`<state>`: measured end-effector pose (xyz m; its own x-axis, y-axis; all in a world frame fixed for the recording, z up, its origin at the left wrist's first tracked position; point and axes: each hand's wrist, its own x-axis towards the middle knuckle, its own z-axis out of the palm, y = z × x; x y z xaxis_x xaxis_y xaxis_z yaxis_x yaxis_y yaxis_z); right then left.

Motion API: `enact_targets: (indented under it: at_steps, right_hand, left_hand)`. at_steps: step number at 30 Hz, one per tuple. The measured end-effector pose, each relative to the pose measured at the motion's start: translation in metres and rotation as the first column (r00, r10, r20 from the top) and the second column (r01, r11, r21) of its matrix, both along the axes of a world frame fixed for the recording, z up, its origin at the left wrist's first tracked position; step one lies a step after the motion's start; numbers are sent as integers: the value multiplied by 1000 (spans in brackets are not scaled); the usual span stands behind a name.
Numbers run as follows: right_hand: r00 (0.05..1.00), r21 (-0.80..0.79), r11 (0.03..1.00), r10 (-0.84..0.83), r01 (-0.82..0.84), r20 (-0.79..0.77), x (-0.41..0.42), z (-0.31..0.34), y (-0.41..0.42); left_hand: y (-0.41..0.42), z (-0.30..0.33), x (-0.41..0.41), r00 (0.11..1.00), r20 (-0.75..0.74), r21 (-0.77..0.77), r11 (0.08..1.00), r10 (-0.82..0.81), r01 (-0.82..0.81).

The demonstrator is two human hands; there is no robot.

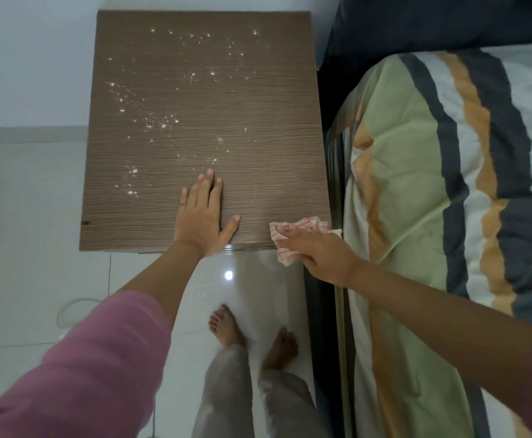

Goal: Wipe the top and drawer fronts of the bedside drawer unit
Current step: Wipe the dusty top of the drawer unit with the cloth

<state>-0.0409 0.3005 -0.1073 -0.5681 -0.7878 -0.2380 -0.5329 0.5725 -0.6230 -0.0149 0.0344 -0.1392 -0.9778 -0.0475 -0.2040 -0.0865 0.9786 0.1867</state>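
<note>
From the head camera, looking down, a brown wooden drawer unit (208, 121) stands on a shiny white floor (21, 248), just beside a bed (432, 216). Only its flat top shows; the drawer fronts cannot be seen from here. Little white crumbs (151, 118) are spread over the far and left parts of the top. The near right part looks bare.

The left hand (200, 216) lies flat on the top near the front edge, fingers straight and close together, thumb out to the side. It holds nothing. Its arm wears a pink sleeve (84, 374).

The right hand (318, 251) is at the front right corner of the top. Its fingers press on a white cloth with red lines (296, 235). The cloth lies partly on the corner and partly hangs over the front edge.

The bed has a blanket with green, orange, grey and white stripes. Two bare feet (252, 336) stand on the floor below.
</note>
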Motion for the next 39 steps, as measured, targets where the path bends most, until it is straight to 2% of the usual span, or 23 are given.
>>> enact_targets:
  at_steps: [3,8,16,24,28,32,35,39]
  right_hand:
    - [990,-71,993,-90,97,105,-14,22,-5]
    - [967,-113,961,-248,252,49,-48,43,-31]
    - [961,-207,949,-261,238,-92,-145,51,-86]
    - [955,-201,954,-256,224,-149,-296,44,-137]
    - [959,-151,973,-203,175,-197,-359,30,-158]
    - [950,-85,996,-30,4,-310,-400,3,-176]
    - [951,17,994,106,-106,-292,-419,-17,-182]
    - [908,10,985,161,-170,-387,-426,-32,-180]
  left_hand:
    - [0,6,-2,998,58,31,999,5,-7]
    - [-7,16,-9,998,54,132,991,-12,5]
    - [-54,33,-94,997,-68,78,996,-26,32]
    - [-105,9,-208,1000,-24,-24,1000,8,-9]
    - [-108,-4,-221,998,-30,-7,999,50,-50]
    - [-110,-5,-222,997,-23,54,996,68,-67]
    - [-110,-3,-223,997,11,56,996,73,-73]
    - [-111,-2,-224,996,63,45,996,70,-73]
